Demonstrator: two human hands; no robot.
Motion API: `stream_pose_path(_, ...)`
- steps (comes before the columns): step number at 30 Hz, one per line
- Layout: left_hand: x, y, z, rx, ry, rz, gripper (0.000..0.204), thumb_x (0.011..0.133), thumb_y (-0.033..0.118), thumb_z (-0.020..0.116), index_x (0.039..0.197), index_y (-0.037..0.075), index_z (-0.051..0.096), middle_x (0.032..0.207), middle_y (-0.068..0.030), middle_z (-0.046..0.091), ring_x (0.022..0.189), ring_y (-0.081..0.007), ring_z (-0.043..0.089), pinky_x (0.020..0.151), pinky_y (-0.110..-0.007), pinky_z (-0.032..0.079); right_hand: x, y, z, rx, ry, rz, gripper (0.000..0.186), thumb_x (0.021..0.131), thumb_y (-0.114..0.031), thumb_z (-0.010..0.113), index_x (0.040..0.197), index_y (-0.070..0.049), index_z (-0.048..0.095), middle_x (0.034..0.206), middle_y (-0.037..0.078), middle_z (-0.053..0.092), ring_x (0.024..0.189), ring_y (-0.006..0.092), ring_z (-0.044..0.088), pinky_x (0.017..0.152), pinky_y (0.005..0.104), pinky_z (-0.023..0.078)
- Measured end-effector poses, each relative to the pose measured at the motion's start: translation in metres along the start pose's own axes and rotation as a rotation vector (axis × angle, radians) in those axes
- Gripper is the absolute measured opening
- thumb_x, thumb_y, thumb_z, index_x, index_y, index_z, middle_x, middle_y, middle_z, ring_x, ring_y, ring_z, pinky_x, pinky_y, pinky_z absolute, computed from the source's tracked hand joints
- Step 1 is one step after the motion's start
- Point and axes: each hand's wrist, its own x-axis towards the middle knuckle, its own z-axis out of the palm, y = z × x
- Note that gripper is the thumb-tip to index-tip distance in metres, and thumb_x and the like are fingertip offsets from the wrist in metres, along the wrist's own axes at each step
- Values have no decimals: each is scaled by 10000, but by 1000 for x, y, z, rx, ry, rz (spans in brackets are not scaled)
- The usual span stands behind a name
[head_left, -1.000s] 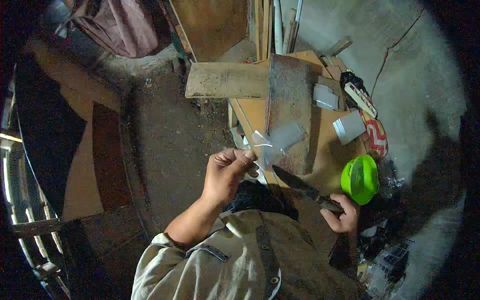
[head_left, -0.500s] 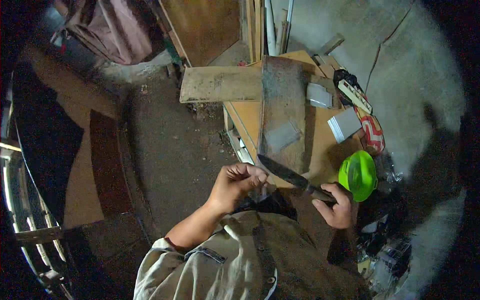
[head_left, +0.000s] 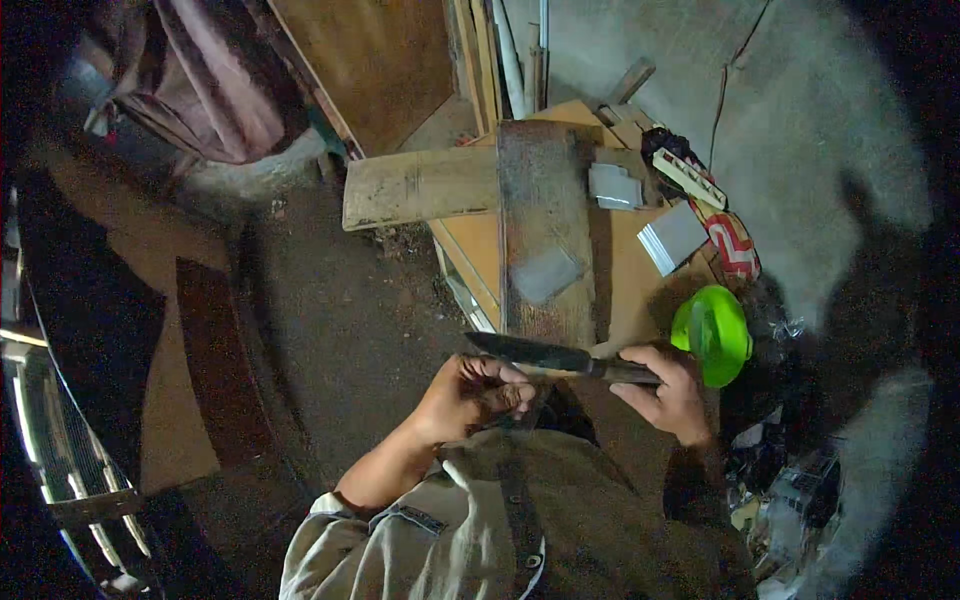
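My right hand (head_left: 665,395) grips a dark knife (head_left: 530,350) by its handle, the blade pointing left across the space above my left hand (head_left: 480,398). My left hand is closed in a pinch just below the blade; what it holds is too hidden to make out. Beyond them a worn board (head_left: 540,200) lies lengthwise on a wooden surface (head_left: 630,310), with a translucent packet (head_left: 543,276) on it. To its right are a white packet (head_left: 615,188) and a stack of pale sheets (head_left: 668,236). A bright green bowl (head_left: 715,335) sits right of my right hand.
A crosswise plank (head_left: 405,185) juts left over the dirt floor (head_left: 330,300). A white strip (head_left: 688,178) and red-white cloth (head_left: 733,240) lie right. Behind are a leaning panel (head_left: 370,50), poles (head_left: 515,60) and hanging cloth (head_left: 230,90). Clutter (head_left: 790,490) piles lower right.
My left hand has moved down, and the clear bag it pinched no longer shows clearly. The knife has shifted left and turned more horizontal over that hand. The view has shifted slightly.
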Motion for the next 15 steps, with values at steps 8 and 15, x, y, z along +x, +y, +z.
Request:
stream_pose_path(8,-5,6,-6,18,-44,-81,66,809,45,622,791,-18,618,724,-54,629,660,-114,587,614,-239,471,4,35,-6,-107,537,-26,296,766,-129,653,990,29,542,877,143,603,817,236,586,747,325,455)
stream_pose_path(15,11,-12,10,-118,153,77,88,831,58,591,877,-8,625,843,-41,636,779,-94,568,723,-244,453,18,7,81,714,58,41,303,649,-129,745,805,-70,493,742,6,501,707,128,488,669,292,412)
